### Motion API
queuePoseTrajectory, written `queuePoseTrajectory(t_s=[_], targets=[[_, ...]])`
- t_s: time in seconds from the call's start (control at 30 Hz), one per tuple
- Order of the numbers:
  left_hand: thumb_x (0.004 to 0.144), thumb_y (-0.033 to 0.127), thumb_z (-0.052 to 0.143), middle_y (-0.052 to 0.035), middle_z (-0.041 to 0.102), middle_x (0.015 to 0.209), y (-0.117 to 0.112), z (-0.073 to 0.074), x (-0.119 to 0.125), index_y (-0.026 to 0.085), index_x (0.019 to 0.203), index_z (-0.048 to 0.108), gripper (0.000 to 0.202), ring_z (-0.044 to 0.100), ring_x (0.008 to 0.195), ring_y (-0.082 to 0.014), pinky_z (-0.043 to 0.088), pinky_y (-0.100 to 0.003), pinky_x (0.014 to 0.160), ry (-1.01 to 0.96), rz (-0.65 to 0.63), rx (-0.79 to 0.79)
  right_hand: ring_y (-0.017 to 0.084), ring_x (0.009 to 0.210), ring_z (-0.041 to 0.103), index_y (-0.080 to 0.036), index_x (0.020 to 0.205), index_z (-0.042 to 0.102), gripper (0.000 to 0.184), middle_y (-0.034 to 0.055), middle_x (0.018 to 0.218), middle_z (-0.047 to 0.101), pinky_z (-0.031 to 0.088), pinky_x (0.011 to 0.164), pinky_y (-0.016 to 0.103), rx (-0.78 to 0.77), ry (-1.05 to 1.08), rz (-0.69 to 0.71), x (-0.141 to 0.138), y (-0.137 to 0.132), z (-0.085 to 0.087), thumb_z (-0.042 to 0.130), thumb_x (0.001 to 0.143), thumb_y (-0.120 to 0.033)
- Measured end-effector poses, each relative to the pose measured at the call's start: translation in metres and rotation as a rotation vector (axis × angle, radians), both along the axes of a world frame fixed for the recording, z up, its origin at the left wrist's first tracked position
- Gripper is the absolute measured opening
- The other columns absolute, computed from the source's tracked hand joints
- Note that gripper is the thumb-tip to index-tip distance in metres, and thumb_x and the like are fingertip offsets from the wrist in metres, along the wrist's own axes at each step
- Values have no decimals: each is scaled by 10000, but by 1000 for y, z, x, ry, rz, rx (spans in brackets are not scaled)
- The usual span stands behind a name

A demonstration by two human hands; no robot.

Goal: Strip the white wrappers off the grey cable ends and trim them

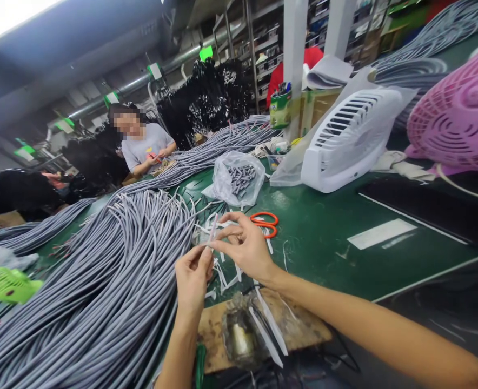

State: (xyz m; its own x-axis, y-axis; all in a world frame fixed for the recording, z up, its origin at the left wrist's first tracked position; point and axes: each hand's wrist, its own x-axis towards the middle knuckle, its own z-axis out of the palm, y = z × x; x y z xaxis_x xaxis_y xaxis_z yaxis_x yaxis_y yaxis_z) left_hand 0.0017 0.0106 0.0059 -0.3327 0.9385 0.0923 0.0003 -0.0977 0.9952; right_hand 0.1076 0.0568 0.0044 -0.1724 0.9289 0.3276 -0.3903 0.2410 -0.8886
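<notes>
My left hand (193, 267) is closed in a pinch, with its thumb and fingertips together at the end of a grey cable; most of the cable is hidden by the hand. A thin, pale pinkish wire end (214, 227) sticks up from between the fingertips. My right hand (245, 243) meets the left one there, thumb and index pinching at the same spot. Scissors with orange handles (265, 222) lie just beyond my right hand. Scraps of white strip (223, 278) are scattered on the green table under both hands.
A large bundle of grey cables (113, 281) covers the left. Behind my hands sits a clear bag (223, 181) of short grey pieces. A white fan (348, 140) and pink fan (458, 113) stand right. Nearest me is a stained board (304, 324) with a metal pot (242, 337). A co-worker (147, 143) is opposite.
</notes>
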Motion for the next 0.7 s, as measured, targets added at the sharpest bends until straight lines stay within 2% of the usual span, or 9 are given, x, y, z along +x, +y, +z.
queuePoseTrajectory(t_s=[0.13,0.27,0.33,0.43,0.57,0.63,0.7], targets=[[541,487,725,91,311,422,3,1,1,104,647,652,404,198,351,-6,138,-156,333,-32,43,-22,26,395,295,-205,840,415,423,-61,601,571,249,403,183,-94,119,100,-3,2,1,721,561,-294],[535,493,727,85,329,399,6,1,2,116,560,594,400,241,347,-14,161,-156,333,-43,160,60,15,402,250,-201,825,401,358,-69,631,544,221,403,180,-38,78,123,-5,-1,0,677,601,-248],[517,481,745,75,373,413,6,2,2,125,581,585,395,288,354,-23,189,-150,330,-102,166,76,20,420,291,-199,808,403,329,-70,633,530,246,419,179,-35,56,113,-5,-2,0,662,608,-230],[482,436,783,48,453,504,4,6,0,130,624,584,392,320,379,-20,201,-134,325,-271,12,17,39,478,397,-195,783,405,352,-65,633,525,315,474,189,-100,65,134,-4,-1,0,688,580,-252],[560,400,757,55,396,518,-1,10,-5,128,681,618,329,252,380,-2,187,-117,335,-422,-265,-83,53,489,442,-197,803,404,408,-66,632,532,333,498,207,-162,76,199,-2,2,1,713,553,-289],[583,405,746,64,370,499,-1,9,-6,132,763,658,338,240,374,-2,191,-118,335,-413,-297,-74,50,481,432,-197,811,405,396,-67,631,531,324,488,204,-157,69,213,-1,3,0,701,561,-280],[573,403,757,61,405,494,1,7,-6,142,833,682,376,268,364,-3,202,-122,326,-355,-229,-26,51,490,434,-199,802,405,352,-67,631,522,326,479,197,-132,60,206,0,3,0,673,580,-252]])
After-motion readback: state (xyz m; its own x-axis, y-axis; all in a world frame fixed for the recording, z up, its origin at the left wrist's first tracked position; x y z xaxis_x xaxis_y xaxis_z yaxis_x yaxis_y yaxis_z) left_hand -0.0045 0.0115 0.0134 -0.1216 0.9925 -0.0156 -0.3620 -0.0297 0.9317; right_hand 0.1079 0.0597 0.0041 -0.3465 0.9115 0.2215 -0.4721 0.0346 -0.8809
